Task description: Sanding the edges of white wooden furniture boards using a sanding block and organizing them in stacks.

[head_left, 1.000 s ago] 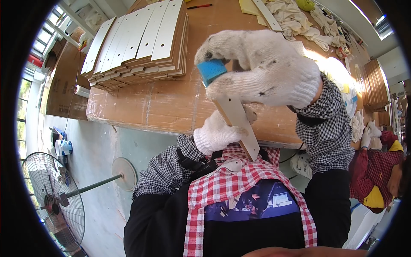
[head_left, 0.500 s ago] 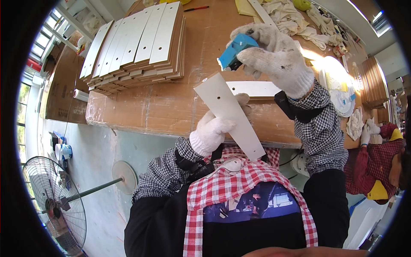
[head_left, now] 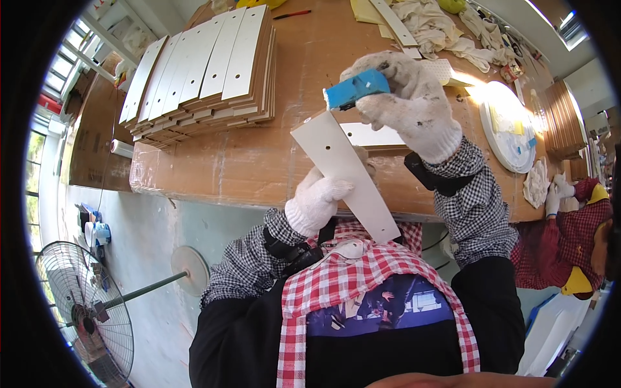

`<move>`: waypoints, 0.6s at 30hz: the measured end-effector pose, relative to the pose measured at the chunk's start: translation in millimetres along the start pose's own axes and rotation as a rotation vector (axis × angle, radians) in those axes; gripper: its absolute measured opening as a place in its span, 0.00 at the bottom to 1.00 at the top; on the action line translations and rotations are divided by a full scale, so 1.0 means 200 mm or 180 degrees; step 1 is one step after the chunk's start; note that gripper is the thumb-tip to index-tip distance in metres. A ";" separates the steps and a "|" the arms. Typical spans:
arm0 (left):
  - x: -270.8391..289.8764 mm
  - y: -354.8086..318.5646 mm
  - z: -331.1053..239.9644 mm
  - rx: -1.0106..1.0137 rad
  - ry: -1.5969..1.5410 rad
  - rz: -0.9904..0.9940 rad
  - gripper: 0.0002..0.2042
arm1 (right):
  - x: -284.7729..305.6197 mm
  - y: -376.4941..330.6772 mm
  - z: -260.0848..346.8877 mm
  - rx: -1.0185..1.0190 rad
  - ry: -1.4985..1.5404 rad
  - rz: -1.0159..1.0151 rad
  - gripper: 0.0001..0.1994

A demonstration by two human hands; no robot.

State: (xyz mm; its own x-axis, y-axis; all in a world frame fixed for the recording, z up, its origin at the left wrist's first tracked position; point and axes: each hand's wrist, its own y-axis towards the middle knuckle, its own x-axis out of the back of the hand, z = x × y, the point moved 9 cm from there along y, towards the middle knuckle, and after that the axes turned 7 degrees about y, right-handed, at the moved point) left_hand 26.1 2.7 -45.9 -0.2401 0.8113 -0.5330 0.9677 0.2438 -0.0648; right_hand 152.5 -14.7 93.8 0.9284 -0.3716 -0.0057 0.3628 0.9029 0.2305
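My left hand, in a white knit glove, is closed round a white flat panel with a small hole near each end. The panel is tilted, its far end up over the table edge. My right hand, in a stained white glove, grips a blue block with a whitish face at its left end. That end is just above the panel's far end; whether they touch I cannot tell. Behind, a second white panel lies on the table, partly hidden by my hands.
Stacked white panels stand on the brown-covered table at the left. A round white lid-like dish and crumpled cloths lie at the right. A standing fan is at lower left; another person works at far right.
My right hand has brought the blue block slightly down and left, closer to the panel's far end, and turned it more level. My left hand and the panel have barely moved.
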 end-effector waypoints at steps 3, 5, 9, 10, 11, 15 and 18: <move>0.03 -0.02 0.01 0.0073 0.0018 -0.0224 0.28 | -0.04 -0.02 -0.05 -0.0086 0.0194 0.0365 0.19; 0.06 -0.03 0.02 0.0089 0.0087 -0.0383 0.27 | -0.05 -0.05 -0.07 -0.0033 0.0083 0.0406 0.18; 0.05 -0.03 0.01 0.0071 0.0020 -0.0340 0.26 | -0.01 -0.11 -0.09 -0.0315 -0.0291 0.0541 0.18; 0.05 -0.03 0.01 0.0098 0.0040 -0.0357 0.26 | 0.00 -0.13 -0.11 -0.0508 -0.0454 0.0526 0.18; 0.05 -0.02 0.01 0.0101 0.0038 -0.0357 0.26 | 0.00 -0.12 -0.11 -0.0511 -0.0452 0.0524 0.18; 0.05 -0.01 0.04 0.0093 0.0174 -0.0242 0.27 | -0.01 -0.07 -0.01 -0.0019 0.0178 0.0209 0.17; 0.04 -0.01 0.02 0.0111 0.0321 -0.0279 0.28 | -0.04 -0.05 -0.01 0.0202 -0.0061 0.0193 0.17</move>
State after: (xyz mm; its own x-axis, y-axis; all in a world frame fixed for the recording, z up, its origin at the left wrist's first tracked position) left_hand 22.5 7.4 -53.4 -0.3288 0.8374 -0.4367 0.9443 0.2989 -0.1378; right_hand 141.4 -21.4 90.3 0.9465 -0.3214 0.0287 0.2997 0.9086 0.2910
